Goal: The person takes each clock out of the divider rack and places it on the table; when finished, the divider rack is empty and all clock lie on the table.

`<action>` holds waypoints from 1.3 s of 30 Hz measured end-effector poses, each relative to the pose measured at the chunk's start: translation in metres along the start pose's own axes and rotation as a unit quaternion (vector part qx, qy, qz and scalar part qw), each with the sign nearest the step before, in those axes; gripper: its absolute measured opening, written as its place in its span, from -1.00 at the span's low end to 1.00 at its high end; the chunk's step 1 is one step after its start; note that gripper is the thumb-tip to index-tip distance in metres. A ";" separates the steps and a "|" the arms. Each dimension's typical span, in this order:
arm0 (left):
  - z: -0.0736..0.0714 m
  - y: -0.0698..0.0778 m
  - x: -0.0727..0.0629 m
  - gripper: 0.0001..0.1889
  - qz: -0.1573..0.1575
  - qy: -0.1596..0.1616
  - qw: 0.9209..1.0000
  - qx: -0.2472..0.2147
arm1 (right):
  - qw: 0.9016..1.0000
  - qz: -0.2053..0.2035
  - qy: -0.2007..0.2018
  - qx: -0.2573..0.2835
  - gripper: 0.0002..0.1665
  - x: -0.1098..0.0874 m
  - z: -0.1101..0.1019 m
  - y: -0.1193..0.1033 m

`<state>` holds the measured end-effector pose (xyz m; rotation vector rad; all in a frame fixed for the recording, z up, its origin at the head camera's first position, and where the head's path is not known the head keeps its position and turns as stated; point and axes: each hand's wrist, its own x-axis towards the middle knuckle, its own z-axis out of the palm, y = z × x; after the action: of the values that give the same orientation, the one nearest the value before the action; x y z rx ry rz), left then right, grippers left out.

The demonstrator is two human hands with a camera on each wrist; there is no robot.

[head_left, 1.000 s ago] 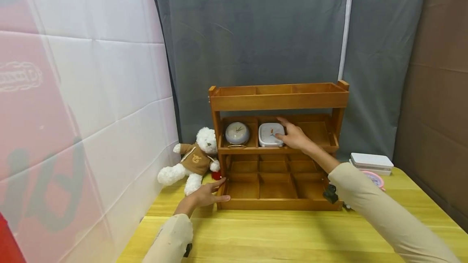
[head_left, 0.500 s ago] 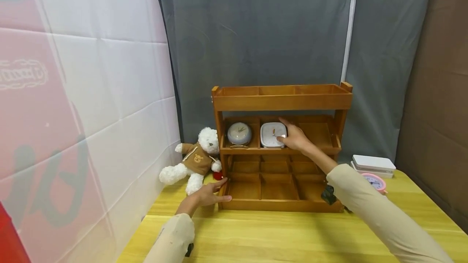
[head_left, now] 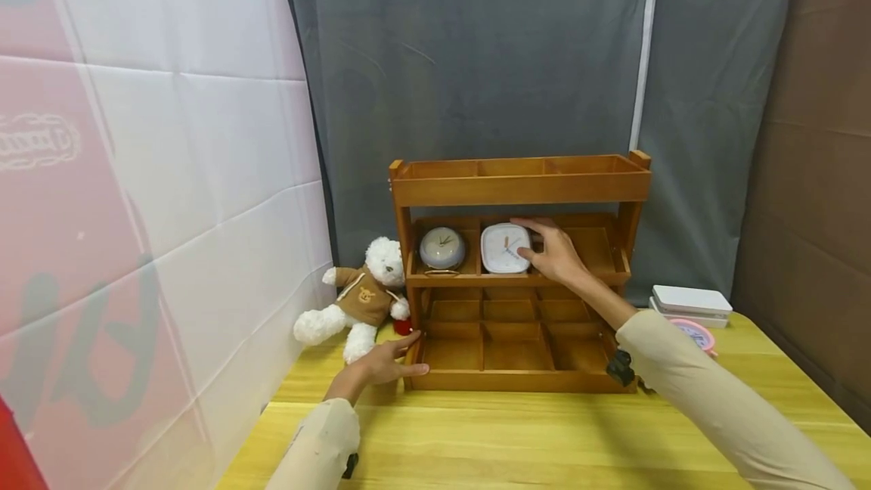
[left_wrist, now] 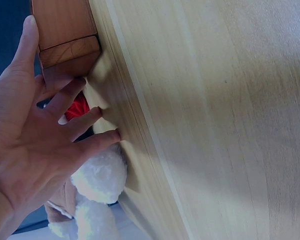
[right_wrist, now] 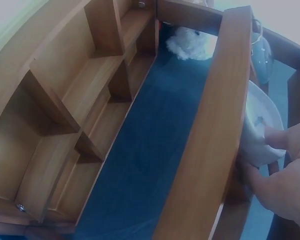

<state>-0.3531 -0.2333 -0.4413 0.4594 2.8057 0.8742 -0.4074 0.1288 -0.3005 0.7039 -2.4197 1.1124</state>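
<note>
A white rounded-square clock point(head_left: 498, 252) stands in the middle compartment of the shelf's middle tier. My right hand point(head_left: 556, 254) holds it at its right side, thumb over the face and fingers behind the edge. In the right wrist view the same clock point(right_wrist: 257, 145) is partly hidden by the tier's front rail. My left hand point(head_left: 381, 364) touches the lower left corner of the wooden shelf point(head_left: 520, 380), its fingers spread and fairly straight along the side. A round grey-white clock point(head_left: 442, 249) sits in the compartment left of the white one.
A white teddy bear point(head_left: 367, 297) in a brown hoodie leans beside the shelf's left end, close to my left hand. On the table point(head_left: 476, 437) to the right are a pink clock point(head_left: 697, 333) and white boxes point(head_left: 690, 301). A grey curtain point(head_left: 476, 59) hangs behind.
The white clock has tilted up, its face now turned more to the front. My right hand has shifted slightly right and turned with it. The left hand stays at the shelf corner.
</note>
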 end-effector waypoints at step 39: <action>0.001 0.000 -0.001 -0.09 -0.001 -0.002 1.000 -0.019 | 0.998 -0.057 0.024 -0.001 -0.33 -0.079 -0.070 -0.015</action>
<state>-0.3519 -0.2329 -0.4418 0.4535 2.7801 0.9233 -0.3266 0.1970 -0.2907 0.7957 -2.3097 1.0681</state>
